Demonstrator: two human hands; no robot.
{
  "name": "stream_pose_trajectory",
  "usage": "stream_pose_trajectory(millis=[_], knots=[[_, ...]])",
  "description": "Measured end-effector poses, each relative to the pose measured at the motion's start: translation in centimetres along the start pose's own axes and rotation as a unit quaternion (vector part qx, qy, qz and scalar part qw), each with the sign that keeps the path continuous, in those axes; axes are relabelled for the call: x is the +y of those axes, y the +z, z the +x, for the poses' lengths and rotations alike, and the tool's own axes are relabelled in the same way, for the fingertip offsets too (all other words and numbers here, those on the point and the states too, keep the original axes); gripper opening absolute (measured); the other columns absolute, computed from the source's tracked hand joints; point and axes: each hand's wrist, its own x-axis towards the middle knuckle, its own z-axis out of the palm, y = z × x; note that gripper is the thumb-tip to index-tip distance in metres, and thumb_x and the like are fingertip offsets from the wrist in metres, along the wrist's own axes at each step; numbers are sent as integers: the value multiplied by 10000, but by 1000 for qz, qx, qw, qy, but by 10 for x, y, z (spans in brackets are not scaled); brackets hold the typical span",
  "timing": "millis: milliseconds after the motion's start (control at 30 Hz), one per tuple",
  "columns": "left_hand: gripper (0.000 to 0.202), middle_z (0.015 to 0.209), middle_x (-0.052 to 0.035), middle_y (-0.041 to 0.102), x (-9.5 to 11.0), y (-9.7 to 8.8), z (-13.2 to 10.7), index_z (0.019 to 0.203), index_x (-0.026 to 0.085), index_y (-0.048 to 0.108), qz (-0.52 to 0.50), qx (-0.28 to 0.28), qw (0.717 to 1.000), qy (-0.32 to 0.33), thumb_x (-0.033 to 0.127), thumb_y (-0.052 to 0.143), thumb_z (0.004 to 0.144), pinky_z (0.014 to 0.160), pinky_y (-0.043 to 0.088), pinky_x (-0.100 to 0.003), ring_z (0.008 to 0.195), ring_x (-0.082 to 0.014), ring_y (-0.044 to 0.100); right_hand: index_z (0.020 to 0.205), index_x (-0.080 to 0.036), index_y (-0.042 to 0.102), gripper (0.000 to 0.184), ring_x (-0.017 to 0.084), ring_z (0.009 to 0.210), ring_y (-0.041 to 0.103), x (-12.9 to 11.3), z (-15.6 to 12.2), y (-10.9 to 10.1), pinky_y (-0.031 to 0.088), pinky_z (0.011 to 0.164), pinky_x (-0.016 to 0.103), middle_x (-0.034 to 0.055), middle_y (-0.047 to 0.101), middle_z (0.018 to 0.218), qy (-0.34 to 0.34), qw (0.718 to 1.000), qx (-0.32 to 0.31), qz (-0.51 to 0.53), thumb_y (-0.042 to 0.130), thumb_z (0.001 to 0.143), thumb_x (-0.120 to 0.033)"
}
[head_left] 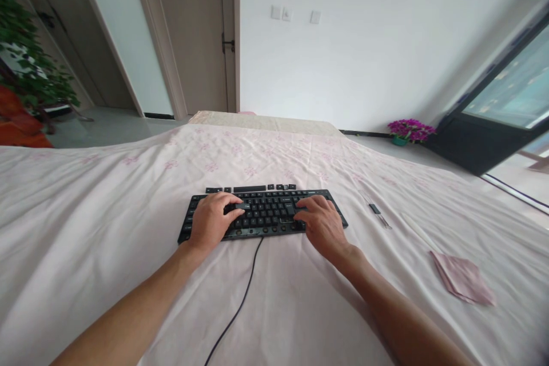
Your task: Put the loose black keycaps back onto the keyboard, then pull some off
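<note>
A black keyboard (pixel 266 211) lies on the cloth with its cable side towards me. Several keys are off along its near edge, where bare key sockets (pixel 253 231) show. My left hand (pixel 210 217) is over the left part, thumb and forefinger closed on a dark keycap (pixel 243 206). On the right part rests my right hand (pixel 323 223), its thumb and forefinger apart and touching the keyboard. Loose keycaps (pixel 281 187) and a long space bar (pixel 250 189) lie in a row just past the far edge.
A wire keycap puller (pixel 375 209) with a dark grip lies to the right, and a folded pink cloth (pixel 463 277) farther right. The black cable (pixel 240 303) runs towards me over the pale flowered bedsheet (pixel 107 229). Purple flowers (pixel 410 129) stand by the wall.
</note>
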Motion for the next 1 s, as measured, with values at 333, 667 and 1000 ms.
stream_pose_trajectory(millis=[333, 667, 1000], knots=[[135, 969, -11, 708, -2, 1, 1, 861, 256, 695, 0, 2, 1000, 2, 302, 716, 735, 878, 419, -371, 952, -228, 621, 916, -263, 736, 325, 230, 1029, 466, -4, 0, 6, 345, 813, 366, 39, 646, 1131, -11, 1000, -1, 1, 526, 789, -49], [157, 943, -17, 714, 7, -3, 1, 879, 238, 708, -110, -12, 992, -54, 338, 685, 760, 872, 444, -348, 900, -213, 631, 928, -277, 741, 369, 241, 1047, 498, -16, -1, 6, 376, 847, 392, 46, 657, 1128, -33, 997, 31, 62, 504, 797, -26], [328, 767, -25, 683, 35, -1, -5, 941, 164, 706, -355, -82, 914, -179, 383, 733, 697, 647, 483, -252, 688, -153, 609, 1079, -264, 694, 247, 185, 967, 599, -47, 20, -9, 472, 881, 313, 42, 658, 1039, -15, 951, 78, 299, 650, 836, -260]])
